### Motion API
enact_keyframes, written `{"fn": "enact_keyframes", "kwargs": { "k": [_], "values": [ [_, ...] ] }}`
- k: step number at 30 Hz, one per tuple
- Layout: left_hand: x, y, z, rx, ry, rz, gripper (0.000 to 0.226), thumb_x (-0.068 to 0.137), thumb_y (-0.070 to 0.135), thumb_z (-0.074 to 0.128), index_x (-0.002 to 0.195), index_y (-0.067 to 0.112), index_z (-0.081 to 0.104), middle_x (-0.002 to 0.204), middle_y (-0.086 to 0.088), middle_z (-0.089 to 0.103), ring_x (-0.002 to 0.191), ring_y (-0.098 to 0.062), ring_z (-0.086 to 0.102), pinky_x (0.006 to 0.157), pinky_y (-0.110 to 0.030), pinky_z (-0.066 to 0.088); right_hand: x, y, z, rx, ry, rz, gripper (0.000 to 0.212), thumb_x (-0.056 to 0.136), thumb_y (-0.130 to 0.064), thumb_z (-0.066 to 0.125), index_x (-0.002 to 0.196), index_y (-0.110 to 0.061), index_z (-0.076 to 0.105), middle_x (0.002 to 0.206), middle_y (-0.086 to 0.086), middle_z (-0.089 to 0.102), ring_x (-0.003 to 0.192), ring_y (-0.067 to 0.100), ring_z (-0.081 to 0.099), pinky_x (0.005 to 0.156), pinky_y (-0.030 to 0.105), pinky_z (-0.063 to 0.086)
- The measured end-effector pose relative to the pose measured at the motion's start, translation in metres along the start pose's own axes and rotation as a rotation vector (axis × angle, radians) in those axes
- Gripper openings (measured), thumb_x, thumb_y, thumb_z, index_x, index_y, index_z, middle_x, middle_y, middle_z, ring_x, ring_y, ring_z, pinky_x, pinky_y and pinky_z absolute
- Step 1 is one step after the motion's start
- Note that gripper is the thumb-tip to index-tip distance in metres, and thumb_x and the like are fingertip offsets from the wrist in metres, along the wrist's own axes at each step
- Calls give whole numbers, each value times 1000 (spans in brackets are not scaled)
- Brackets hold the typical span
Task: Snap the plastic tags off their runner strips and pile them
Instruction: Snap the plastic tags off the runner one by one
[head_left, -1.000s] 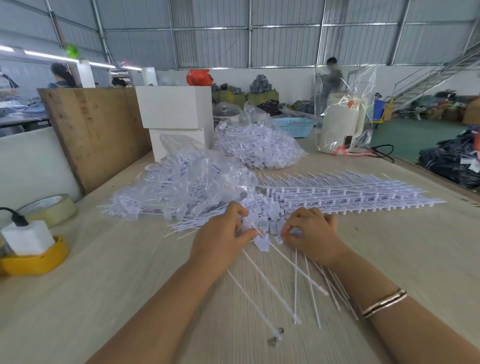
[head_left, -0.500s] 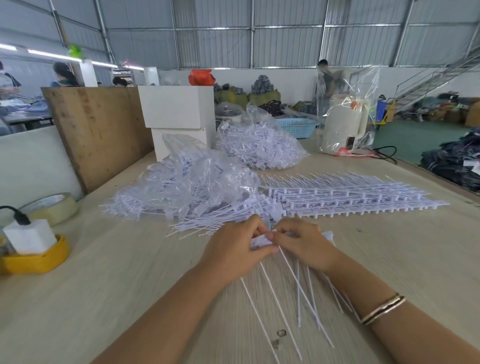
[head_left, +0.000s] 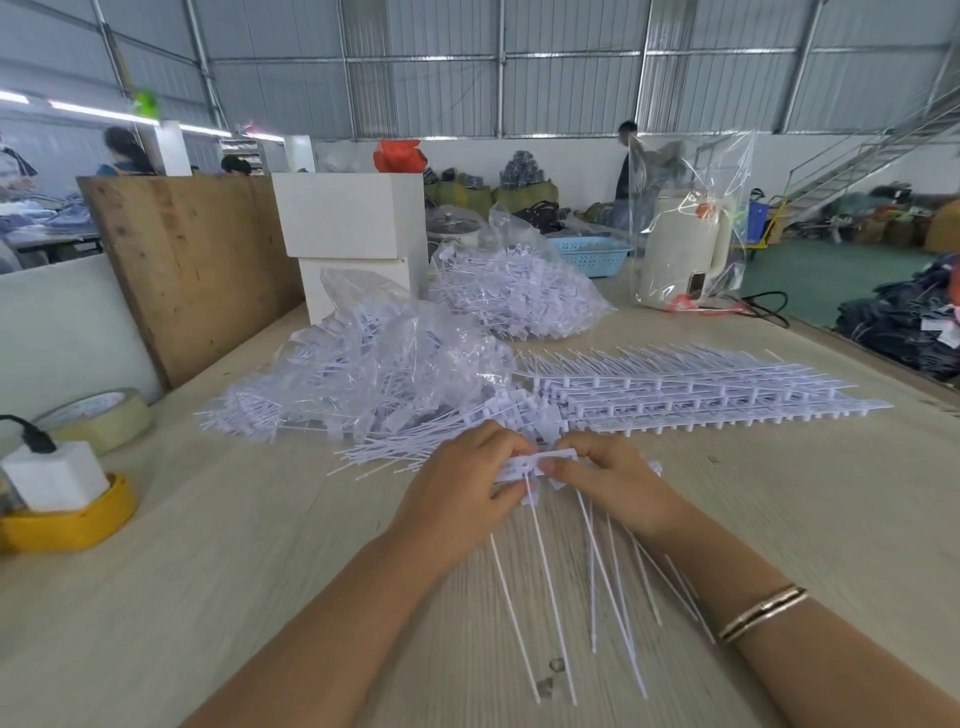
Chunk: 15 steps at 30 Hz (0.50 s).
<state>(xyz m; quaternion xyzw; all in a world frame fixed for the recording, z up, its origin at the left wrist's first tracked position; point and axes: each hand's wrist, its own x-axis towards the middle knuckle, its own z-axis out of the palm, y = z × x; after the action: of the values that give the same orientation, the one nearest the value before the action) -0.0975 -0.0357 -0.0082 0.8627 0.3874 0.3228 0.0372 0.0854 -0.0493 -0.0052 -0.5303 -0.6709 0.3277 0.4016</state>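
Loose white plastic tags piled left on the pale wooden table; left hand and right hand both pinch one white tag-runner strip at centre; stacked white strips right.

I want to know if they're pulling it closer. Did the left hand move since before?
Yes. The left hand slid right and nearer the person, away from the bagged tags, meeting the right hand.

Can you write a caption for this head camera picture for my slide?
Left hand and right hand pinch a white tag strip above the wooden table.
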Motion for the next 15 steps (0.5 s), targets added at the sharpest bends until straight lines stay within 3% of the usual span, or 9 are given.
{"fn": "enact_keyframes", "kwargs": {
  "k": [3, 6, 11, 15],
  "values": [
    [0, -2, 0, -11, 9, -18, 25, 87, 27, 64, 111, 21, 64, 105, 7, 62, 93, -11, 56, 76, -27, 42, -2, -2, 1, 7, -24, -22, 17, 88, -29, 64, 71, -31, 66, 81, 7, 61, 92, 23, 57, 98, 45, 38],
    [-1, -2, 0, -61, 27, -43, 25, 86, 24, 66, 111, 22, 67, 103, 4, 69, 93, -13, 61, 78, -31, 46, -4, -4, 2, 19, 1, -106, 19, 88, -21, 64, 73, -34, 65, 79, 6, 61, 84, 21, 57, 91, 43, 42],
    [0, -3, -2, -137, 75, -37, 28, 85, 21, 68, 113, 22, 69, 101, 0, 72, 90, -17, 65, 77, -32, 49, -1, -3, 4, -53, 65, -231, 16, 87, -13, 65, 79, -28, 66, 80, 11, 62, 80, 23, 57, 90, 50, 38],
    [0, -2, -3, -138, 88, -15, 29, 85, 18, 68, 114, 22, 69, 93, -2, 73, 80, -16, 65, 71, -32, 49, 1, 2, 5, -106, 97, -294, 8, 87, -15, 65, 85, -18, 72, 75, 3, 60, 72, 12, 54, 88, 56, 35]
  ]
}}
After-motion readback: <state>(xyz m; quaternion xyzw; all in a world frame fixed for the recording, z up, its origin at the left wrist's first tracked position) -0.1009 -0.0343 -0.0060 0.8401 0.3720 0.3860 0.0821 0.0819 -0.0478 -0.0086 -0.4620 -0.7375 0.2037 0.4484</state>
